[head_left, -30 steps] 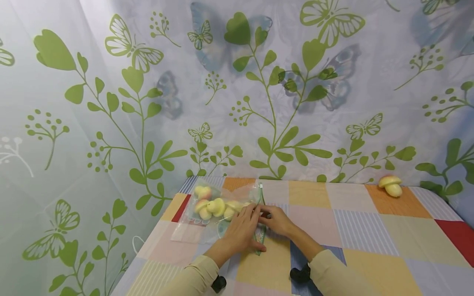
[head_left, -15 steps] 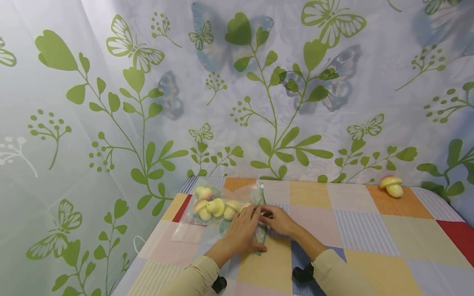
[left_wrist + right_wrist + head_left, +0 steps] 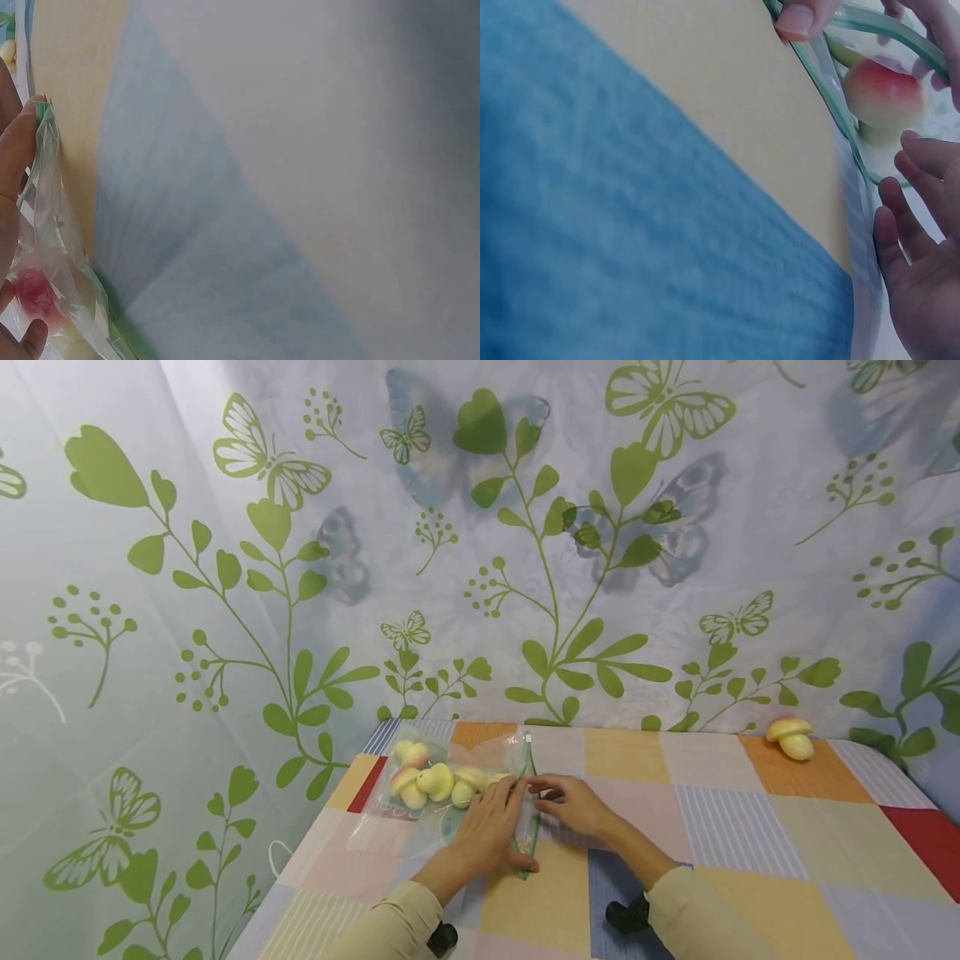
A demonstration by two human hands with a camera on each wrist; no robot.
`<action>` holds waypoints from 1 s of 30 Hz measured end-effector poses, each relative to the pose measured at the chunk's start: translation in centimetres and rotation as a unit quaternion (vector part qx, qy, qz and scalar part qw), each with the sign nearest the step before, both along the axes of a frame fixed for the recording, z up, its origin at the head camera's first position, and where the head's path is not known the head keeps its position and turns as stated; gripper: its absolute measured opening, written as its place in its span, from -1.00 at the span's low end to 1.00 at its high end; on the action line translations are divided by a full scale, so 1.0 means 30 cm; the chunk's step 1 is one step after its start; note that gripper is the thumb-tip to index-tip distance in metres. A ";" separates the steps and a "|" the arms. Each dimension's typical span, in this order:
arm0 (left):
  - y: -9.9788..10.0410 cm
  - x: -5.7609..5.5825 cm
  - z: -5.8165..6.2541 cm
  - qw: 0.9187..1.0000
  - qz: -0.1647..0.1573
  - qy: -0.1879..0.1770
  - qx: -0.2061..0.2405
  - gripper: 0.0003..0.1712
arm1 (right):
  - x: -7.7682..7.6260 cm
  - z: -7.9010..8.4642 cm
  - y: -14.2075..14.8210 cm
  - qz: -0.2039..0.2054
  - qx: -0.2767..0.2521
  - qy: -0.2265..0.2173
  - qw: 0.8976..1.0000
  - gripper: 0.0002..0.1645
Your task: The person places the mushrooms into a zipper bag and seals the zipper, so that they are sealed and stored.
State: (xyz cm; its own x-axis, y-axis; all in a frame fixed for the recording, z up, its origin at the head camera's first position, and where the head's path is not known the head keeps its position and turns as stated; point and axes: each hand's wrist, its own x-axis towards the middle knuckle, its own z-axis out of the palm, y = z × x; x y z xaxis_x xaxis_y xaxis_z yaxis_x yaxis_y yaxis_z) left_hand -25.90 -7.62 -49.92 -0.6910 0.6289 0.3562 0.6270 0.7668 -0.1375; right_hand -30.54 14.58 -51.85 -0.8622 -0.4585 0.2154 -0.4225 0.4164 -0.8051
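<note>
A clear zip bag (image 3: pixel 450 824) with a green zip strip (image 3: pixel 529 839) lies on the table, and several yellow-and-red toy mushrooms (image 3: pixel 433 782) are inside it. My left hand (image 3: pixel 487 827) lies across the mouth end and holds it, with the thumb (image 3: pixel 22 146) against the green strip in the left wrist view. My right hand (image 3: pixel 573 802) is beside the strip, fingers loosely bent; the right wrist view shows its fingers (image 3: pixel 911 217) near the bag's edge, holding nothing I can see. A red-capped mushroom (image 3: pixel 885 90) shows through the plastic there.
Another toy mushroom (image 3: pixel 791 737) lies at the far right of the table. A patchwork cloth (image 3: pixel 637 827) covers the tabletop. Behind it hangs a curtain (image 3: pixel 450 543) printed with leaves and butterflies. A white cable (image 3: pixel 273 856) shows at the left edge.
My right hand has drawn slightly to the right, away from the left fingertips and the green strip. The left hand and the bag stay nearly in place.
</note>
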 end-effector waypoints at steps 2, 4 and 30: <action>-0.001 -0.001 -0.001 1.000 -0.001 0.000 -0.001 0.61 | 0.003 0.004 0.012 0.002 -0.002 0.002 1.000 -0.50; -0.002 -0.002 -0.002 1.000 -0.002 0.000 -0.002 0.61 | 0.006 0.010 0.023 0.004 -0.004 0.007 1.000 -0.50; -0.003 0.000 -0.001 1.000 0.001 0.017 -0.016 0.59 | 0.025 0.089 0.192 -0.029 0.028 0.056 0.998 -0.47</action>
